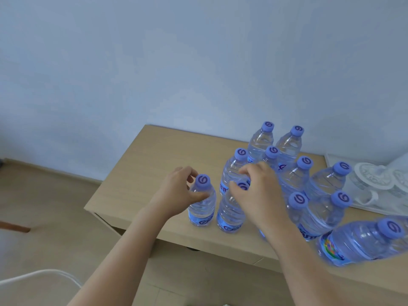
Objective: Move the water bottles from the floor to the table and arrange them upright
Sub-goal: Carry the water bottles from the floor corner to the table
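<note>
Your table [141, 164] carries a cluster of upright bottles [293, 173] from 12 to 4 o'clock of your hands, with a tray [331, 160] at the 3 o'clock edge. Two more bottles stand at the front. Your right hand [260, 193] curls over the cap of the right bottle [229, 215]; its fingers are bent around the neck. Your left hand [178, 191] pinches the left bottle [202, 208] below the cap. Judge the task mostly done; the floor shows no bottles in view.

White tray [337, 164] of upturned glass mugs [373, 184] (far right)
</note>
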